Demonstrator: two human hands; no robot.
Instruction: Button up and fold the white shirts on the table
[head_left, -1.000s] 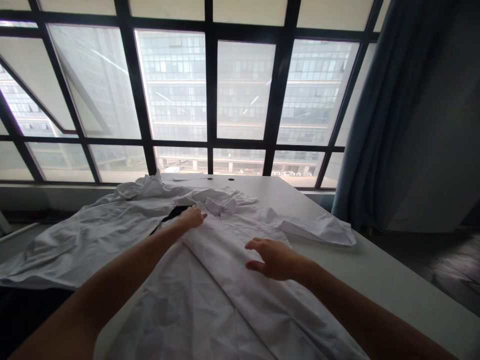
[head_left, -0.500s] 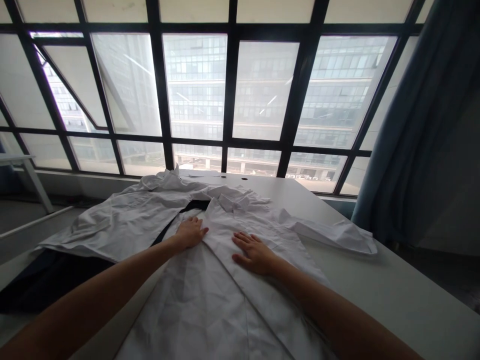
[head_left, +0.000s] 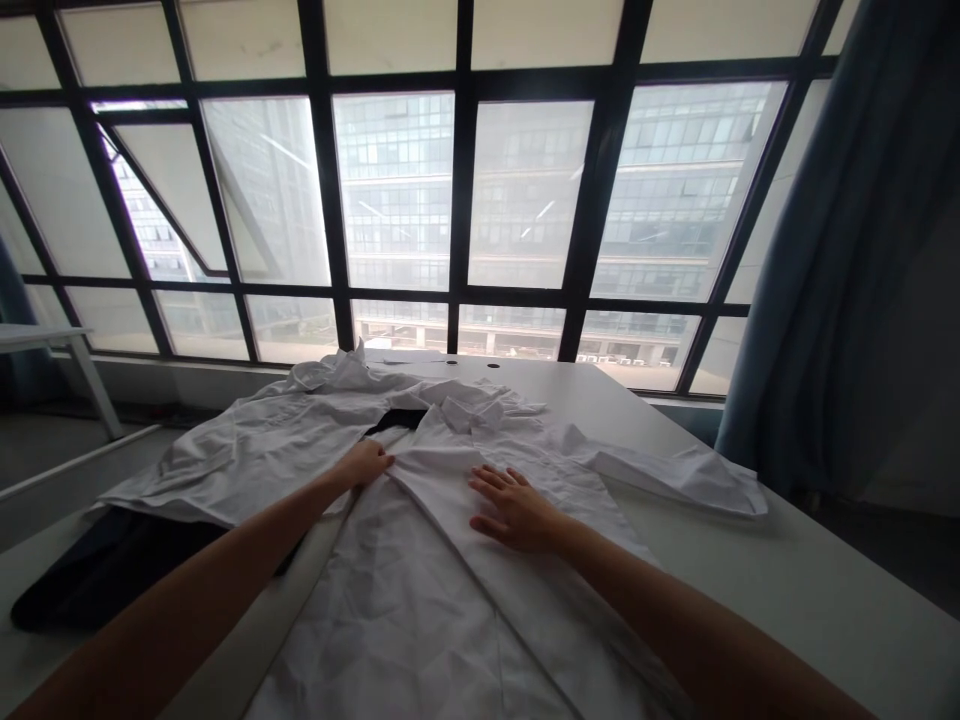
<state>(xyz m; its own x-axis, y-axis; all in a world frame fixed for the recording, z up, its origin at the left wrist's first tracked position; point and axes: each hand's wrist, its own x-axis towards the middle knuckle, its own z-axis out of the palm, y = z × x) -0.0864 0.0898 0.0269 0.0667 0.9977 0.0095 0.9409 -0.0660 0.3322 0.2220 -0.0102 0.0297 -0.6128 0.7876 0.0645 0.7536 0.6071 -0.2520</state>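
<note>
A white shirt (head_left: 405, 590) lies spread over the table, its collar (head_left: 472, 412) toward the window and one sleeve (head_left: 675, 475) stretched out to the right. My left hand (head_left: 363, 464) is closed on the shirt's front, pinching the cloth near the upper left edge and drawing a fold across it. Flat on the shirt's right side rests my right hand (head_left: 517, 510), fingers spread. To the left is another crumpled white garment (head_left: 255, 440), with dark cloth (head_left: 112, 560) showing from beneath it.
The white table (head_left: 795, 590) reaches toward a wide window with black frames (head_left: 461, 200). A blue-grey curtain (head_left: 810, 270) hangs at the right. Another white table (head_left: 45, 338) stands at the far left.
My left hand has gone from lying flat to gripping the shirt cloth, and has moved slightly left, pulling the fabric. My right hand stays nearly in place. The view has tilted up a little.
</note>
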